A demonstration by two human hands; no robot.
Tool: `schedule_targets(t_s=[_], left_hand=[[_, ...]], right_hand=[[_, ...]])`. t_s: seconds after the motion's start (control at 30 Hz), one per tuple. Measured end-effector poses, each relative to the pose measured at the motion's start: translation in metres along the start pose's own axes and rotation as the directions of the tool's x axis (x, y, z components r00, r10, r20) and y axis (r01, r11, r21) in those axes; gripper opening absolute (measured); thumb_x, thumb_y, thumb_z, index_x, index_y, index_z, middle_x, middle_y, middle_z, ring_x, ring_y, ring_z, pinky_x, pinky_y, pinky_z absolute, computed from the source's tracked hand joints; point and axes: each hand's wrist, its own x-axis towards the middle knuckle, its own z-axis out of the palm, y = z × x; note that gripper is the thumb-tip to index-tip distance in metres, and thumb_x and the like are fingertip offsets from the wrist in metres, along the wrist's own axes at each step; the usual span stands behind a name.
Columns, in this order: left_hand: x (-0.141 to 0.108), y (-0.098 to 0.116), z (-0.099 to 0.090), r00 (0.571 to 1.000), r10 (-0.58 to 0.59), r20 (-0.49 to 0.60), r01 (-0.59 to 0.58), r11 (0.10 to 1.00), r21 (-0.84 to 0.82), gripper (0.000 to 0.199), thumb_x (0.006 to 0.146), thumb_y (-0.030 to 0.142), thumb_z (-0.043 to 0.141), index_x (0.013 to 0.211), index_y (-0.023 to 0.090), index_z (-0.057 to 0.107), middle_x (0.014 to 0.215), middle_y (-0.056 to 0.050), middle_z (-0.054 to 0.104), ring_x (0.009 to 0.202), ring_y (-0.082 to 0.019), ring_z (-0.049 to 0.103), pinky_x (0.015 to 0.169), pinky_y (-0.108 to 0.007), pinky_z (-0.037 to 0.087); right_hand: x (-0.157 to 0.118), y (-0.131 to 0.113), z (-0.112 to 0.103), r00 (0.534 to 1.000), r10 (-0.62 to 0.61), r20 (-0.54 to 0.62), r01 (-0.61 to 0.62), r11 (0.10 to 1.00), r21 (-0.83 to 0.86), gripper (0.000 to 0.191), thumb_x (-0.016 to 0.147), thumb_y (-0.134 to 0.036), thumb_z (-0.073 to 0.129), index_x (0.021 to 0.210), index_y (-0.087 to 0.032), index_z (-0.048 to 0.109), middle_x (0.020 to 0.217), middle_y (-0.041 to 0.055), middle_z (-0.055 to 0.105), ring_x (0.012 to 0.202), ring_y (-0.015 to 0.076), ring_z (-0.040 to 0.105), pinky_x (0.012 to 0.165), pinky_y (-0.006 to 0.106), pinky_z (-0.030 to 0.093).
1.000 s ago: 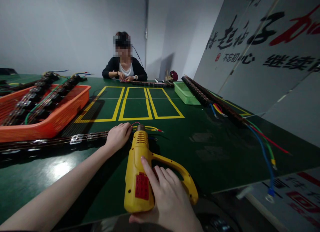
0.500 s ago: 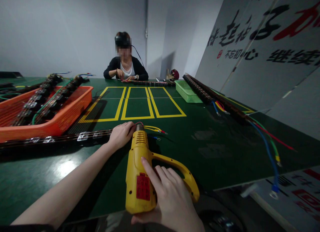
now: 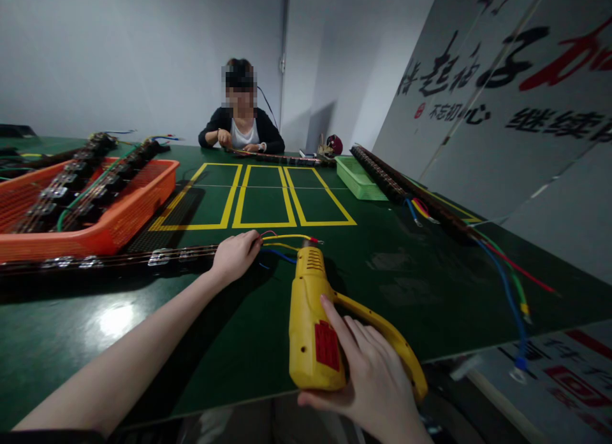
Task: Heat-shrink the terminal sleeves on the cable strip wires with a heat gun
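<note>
My left hand (image 3: 235,256) is closed around the right end of a long dark wiring assembly (image 3: 119,262) lying on the green table. Beyond my fingers stick out yellow wires (image 3: 285,237), a thin red one and a blue wire (image 3: 281,255). One yellow wire ends in a red sleeve and a metal terminal. My right hand (image 3: 370,367) grips a yellow heat gun (image 3: 310,310) by its body, with the index finger along its side. Its nozzle points away from me, close to the wire ends, and hides part of them.
An orange basket (image 3: 119,240) with similar assemblies stands at left. A green basket (image 3: 363,183) is at far right, beside long assemblies (image 3: 396,176) whose wires hang past the table edge. Yellow tape rectangles (image 3: 264,226) mark the table. A person (image 3: 243,128) works across it.
My right hand has moved the heat gun to the right, from beside my left fingers to the wires' terminal ends. My left hand has stayed almost in place.
</note>
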Motion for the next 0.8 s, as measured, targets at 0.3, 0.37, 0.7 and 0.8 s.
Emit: schedule_targets(t_s=[0.3, 0.37, 0.7, 0.8], left_hand=[[0.002, 0.009, -0.002, 0.994, -0.099, -0.042, 0.098, 0.995, -0.026, 0.033, 0.093, 0.040, 0.034, 0.086, 0.021, 0.060, 0.091, -0.003, 0.067, 0.086, -0.020, 0.061, 0.066, -0.029, 0.039], [0.003, 0.008, -0.002, 0.994, -0.102, -0.046, 0.100, 0.994, -0.042, 0.033, 0.093, 0.040, 0.035, 0.084, 0.021, 0.060, 0.093, -0.003, 0.067, 0.089, -0.020, 0.061, 0.066, -0.029, 0.039], [0.004, 0.006, 0.002, 0.992, -0.126, -0.029, 0.124, 0.990, -0.066, 0.033, 0.093, 0.040, 0.036, 0.087, 0.021, 0.062, 0.091, -0.004, 0.069, 0.087, -0.021, 0.063, 0.067, -0.029, 0.039], [0.004, 0.002, 0.003, 0.994, -0.110, -0.020, 0.108, 0.992, -0.071, 0.033, 0.094, 0.039, 0.034, 0.089, 0.021, 0.061, 0.093, -0.005, 0.069, 0.086, -0.021, 0.063, 0.066, -0.029, 0.039]], right_hand=[[-0.003, -0.003, 0.003, 0.999, -0.028, -0.046, 0.025, 0.997, -0.069, 0.115, 0.061, -0.087, 0.049, 0.148, -0.016, 0.020, 0.110, 0.0102, 0.065, 0.093, 0.0268, 0.063, 0.078, 0.037, 0.048], [-0.001, -0.008, 0.005, 0.997, -0.029, -0.065, 0.024, 0.997, -0.079, 0.116, 0.061, -0.087, 0.049, 0.148, -0.016, 0.020, 0.108, 0.0105, 0.065, 0.091, 0.0269, 0.064, 0.076, 0.038, 0.049], [0.023, -0.049, 0.015, 0.993, -0.106, -0.058, 0.109, 0.993, 0.042, 0.112, 0.063, -0.088, 0.044, 0.146, -0.014, 0.028, 0.087, 0.0082, 0.065, 0.074, 0.0237, 0.063, 0.067, 0.036, 0.049], [0.027, -0.057, 0.019, 0.989, -0.140, -0.047, 0.144, 0.987, 0.071, 0.108, 0.065, -0.086, 0.043, 0.145, -0.015, 0.029, 0.086, 0.0076, 0.065, 0.072, 0.0234, 0.063, 0.066, 0.036, 0.049]])
